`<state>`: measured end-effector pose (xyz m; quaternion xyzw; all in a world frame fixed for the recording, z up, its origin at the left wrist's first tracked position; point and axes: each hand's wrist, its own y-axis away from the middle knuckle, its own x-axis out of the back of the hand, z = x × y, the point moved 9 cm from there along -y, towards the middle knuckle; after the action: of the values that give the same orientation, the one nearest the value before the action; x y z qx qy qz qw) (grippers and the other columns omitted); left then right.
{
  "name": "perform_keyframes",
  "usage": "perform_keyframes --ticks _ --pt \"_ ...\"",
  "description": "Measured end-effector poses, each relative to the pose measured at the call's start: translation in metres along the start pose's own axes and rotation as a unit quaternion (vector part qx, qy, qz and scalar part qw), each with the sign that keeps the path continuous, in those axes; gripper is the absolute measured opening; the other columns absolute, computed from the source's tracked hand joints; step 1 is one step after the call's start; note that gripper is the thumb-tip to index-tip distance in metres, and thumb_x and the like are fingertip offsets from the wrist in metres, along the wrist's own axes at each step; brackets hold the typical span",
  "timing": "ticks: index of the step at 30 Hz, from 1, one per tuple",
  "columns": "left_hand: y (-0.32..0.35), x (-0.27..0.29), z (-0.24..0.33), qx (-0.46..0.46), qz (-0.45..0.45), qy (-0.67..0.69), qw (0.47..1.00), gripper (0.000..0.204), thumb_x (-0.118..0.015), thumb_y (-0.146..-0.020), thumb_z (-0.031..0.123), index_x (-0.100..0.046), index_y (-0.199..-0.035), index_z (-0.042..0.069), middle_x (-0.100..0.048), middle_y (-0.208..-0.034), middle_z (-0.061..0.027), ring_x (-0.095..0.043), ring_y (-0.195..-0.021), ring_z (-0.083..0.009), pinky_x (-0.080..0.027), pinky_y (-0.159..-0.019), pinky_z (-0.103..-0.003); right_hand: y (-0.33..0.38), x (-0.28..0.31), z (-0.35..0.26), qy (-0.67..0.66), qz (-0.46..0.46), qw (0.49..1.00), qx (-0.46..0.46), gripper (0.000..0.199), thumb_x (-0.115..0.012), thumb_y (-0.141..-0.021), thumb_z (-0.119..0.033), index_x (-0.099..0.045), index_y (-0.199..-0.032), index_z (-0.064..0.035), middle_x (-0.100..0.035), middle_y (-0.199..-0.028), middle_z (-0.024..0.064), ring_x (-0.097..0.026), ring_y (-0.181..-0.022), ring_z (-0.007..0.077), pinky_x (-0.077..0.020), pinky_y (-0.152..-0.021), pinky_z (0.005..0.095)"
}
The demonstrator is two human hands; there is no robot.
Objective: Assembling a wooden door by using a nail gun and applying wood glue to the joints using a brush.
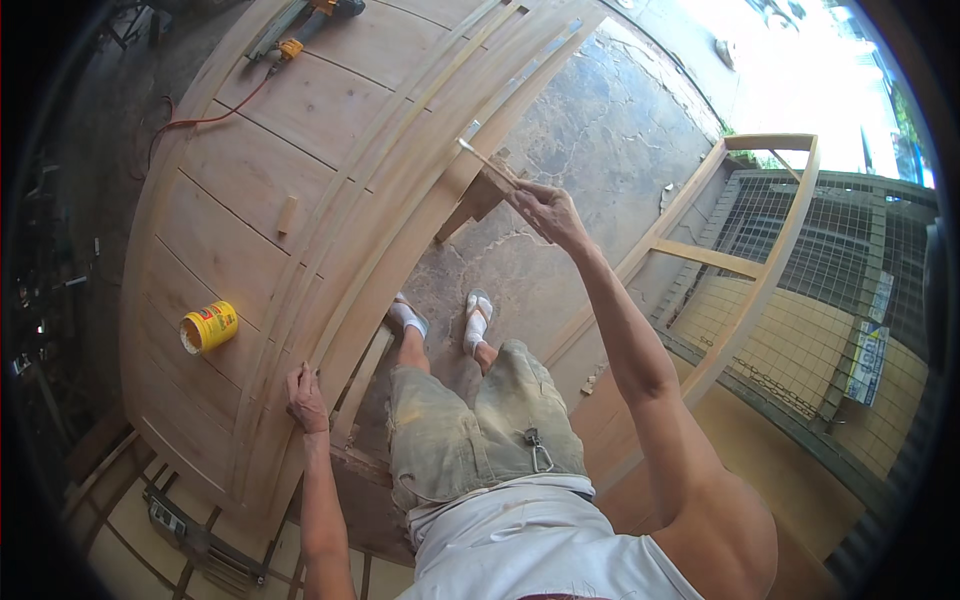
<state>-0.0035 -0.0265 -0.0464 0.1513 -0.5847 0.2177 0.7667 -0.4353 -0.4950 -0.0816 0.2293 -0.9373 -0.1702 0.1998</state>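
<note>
The left hand (306,398) is laid flat, fingers spread and gripping nothing, on the long wooden strips (400,190) at the near edge of the worktop (240,190), apparently to steady them. The right hand (545,212) is clenched on a thin stick (487,162), whose tip is held over the strips farther along the same edge, beside a small wooden block (478,200). A yellow can (208,327) stands near the worktop's left edge, a short dowel (287,214) lies mid-surface, and a power tool (305,18) with an orange cord (205,118) occupies the far end. A wooden frame (740,270) stands on the floor at the right.
</note>
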Motion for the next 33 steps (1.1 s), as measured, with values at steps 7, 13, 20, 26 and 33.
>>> perform_keyframes --ticks 7,13,20,26,33 --pt "0.002 0.002 0.003 -0.001 0.020 0.011 1.000 0.029 -0.075 -0.095 0.005 -0.075 -0.123 0.000 -0.067 -0.108 -0.0155 -0.066 -0.099 -0.0330 -0.054 -0.083 -0.044 -0.036 0.031 0.004 0.041 0.076 0.996 0.000 0.042 -0.067 -0.104 -0.032 -0.071 -0.138 -0.0080 -0.081 -0.104 0.0136 -0.071 -0.096 0.0140 -0.0554 -0.087 0.0333" --pt "0.003 0.001 0.001 0.001 0.018 0.010 1.000 0.029 -0.075 -0.094 0.004 -0.075 -0.123 -0.001 -0.067 -0.109 -0.0155 -0.066 -0.100 -0.0326 -0.054 -0.084 -0.044 -0.015 0.009 0.005 0.085 -0.016 0.996 0.020 0.041 -0.068 -0.104 -0.033 -0.072 -0.137 -0.0079 -0.080 -0.103 0.0116 -0.070 -0.092 0.0135 -0.0557 -0.084 0.0331" --pt "0.003 0.003 0.004 0.009 0.030 0.002 1.000 0.029 -0.077 -0.093 0.008 -0.076 -0.122 0.002 -0.067 -0.108 -0.0125 -0.066 -0.099 -0.0317 -0.054 -0.084 -0.044 -0.043 0.055 0.004 -0.004 0.132 0.991 0.005 0.040 -0.069 -0.103 -0.032 -0.073 -0.137 -0.0096 -0.080 -0.101 0.0086 -0.067 -0.084 0.0114 -0.0545 -0.080 0.0308" --pt "0.002 0.004 0.005 0.003 0.024 0.003 1.000 0.031 -0.078 -0.092 0.005 -0.076 -0.122 0.002 -0.067 -0.108 -0.0123 -0.065 -0.099 -0.0313 -0.054 -0.083 -0.044 -0.046 0.049 -0.006 0.042 0.113 0.992 0.035 0.039 -0.071 -0.102 -0.029 -0.073 -0.136 -0.0104 -0.082 -0.108 0.0122 -0.072 -0.099 0.0148 -0.0553 -0.090 0.0322" --pt "0.002 0.000 0.000 0.023 0.019 0.013 0.999 0.034 -0.078 -0.090 0.004 -0.076 -0.124 0.003 -0.067 -0.107 -0.0118 -0.065 -0.099 -0.0313 -0.054 -0.083 -0.044 -0.042 0.049 -0.006 0.007 0.094 0.995 0.033 0.041 -0.072 -0.101 -0.030 -0.073 -0.136 -0.0080 -0.081 -0.105 0.0111 -0.071 -0.098 0.0127 -0.0546 -0.089 0.0295"
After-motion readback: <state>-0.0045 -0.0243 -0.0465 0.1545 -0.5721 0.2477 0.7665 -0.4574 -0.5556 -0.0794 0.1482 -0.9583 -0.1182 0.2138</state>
